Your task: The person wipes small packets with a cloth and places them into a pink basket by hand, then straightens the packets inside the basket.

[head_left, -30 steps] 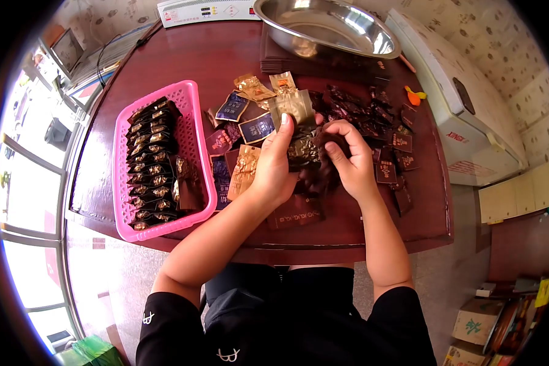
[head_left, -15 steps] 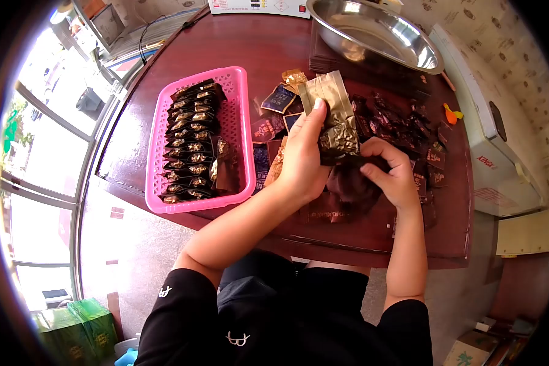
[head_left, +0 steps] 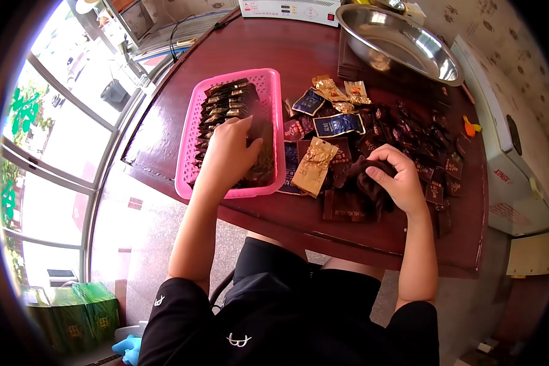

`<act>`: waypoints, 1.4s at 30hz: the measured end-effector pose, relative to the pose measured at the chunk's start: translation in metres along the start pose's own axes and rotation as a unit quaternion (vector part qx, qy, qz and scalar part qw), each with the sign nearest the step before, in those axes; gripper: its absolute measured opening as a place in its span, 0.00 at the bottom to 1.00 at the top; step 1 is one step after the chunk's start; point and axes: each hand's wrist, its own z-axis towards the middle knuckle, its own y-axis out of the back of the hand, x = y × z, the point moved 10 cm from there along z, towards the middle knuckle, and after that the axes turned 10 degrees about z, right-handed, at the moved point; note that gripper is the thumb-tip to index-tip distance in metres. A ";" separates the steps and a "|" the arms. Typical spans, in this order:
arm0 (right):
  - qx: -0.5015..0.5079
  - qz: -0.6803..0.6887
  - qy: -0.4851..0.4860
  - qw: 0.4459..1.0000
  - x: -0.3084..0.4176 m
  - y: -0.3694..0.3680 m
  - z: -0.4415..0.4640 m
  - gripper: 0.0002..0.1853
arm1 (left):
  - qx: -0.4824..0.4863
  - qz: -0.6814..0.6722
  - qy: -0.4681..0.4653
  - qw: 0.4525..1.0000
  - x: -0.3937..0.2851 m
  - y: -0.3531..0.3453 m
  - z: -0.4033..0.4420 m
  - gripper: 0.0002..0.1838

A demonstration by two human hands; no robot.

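Observation:
My left hand (head_left: 232, 149) is over the pink basket (head_left: 279, 146), its thumb and fingers closed on a foil packet (head_left: 263, 149) that is blurred and partly hidden. Beside it in the basket stands a row of dark packets with gold contents (head_left: 229, 97). My right hand (head_left: 399, 177) pinches a crumpled dark brown wrapper (head_left: 372, 180) above the near part of the table. Between my hands lie a gold packet (head_left: 315, 166), blue packets (head_left: 338, 125) and a flat brown packet (head_left: 346, 206).
A steel basin (head_left: 402, 46) rests at the back right near a white appliance (head_left: 296, 10). Many dark red packets (head_left: 409, 128) are spread on the right of the table (head_left: 226, 52). An orange and yellow object (head_left: 470, 126) is near the right edge, beside a white box (head_left: 512, 146).
My left hand has moved left with the foil packet, away from my right hand to the basket. My right hand keeps hold of the brown wrapper. The view has shifted.

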 end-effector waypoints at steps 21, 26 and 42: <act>0.016 -0.052 0.013 0.998 0.010 -0.005 -0.002 0.10 | 0.023 0.214 -0.130 0.968 -0.012 -0.079 -0.014 0.21; 0.018 -0.055 0.016 0.998 0.014 -0.008 -0.002 0.10 | 0.073 0.177 -0.079 0.978 0.004 -0.079 -0.007 0.21; 0.024 -0.065 0.018 0.997 0.015 -0.012 -0.003 0.09 | 0.314 0.073 -0.196 0.926 0.002 -0.068 -0.011 0.37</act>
